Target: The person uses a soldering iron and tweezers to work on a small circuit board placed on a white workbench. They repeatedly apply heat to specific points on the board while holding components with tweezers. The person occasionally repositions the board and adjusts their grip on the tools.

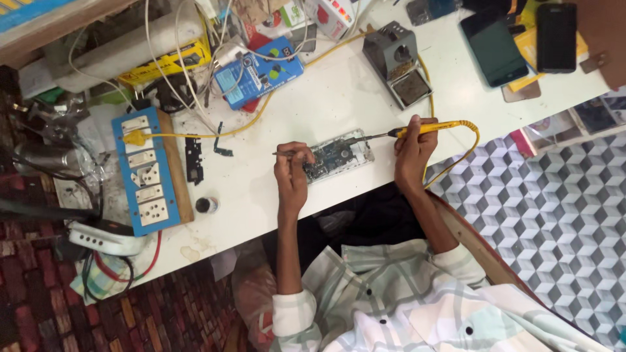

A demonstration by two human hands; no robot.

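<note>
At the near edge of a white surface (339,98), the right hand (412,153) grips a yellow soldering iron (417,130) over an opened phone (336,156). The left hand (291,171) pinches tweezers (293,154) beside it. Bare room lies behind the phone.

Both forearms reach toward twelve o'clock, sleeves pushed to the elbows. Left hand (291,171), at ten o'clock of the torso, is pinched closed; right hand (413,151), at one o'clock, is curled in a grip
</note>
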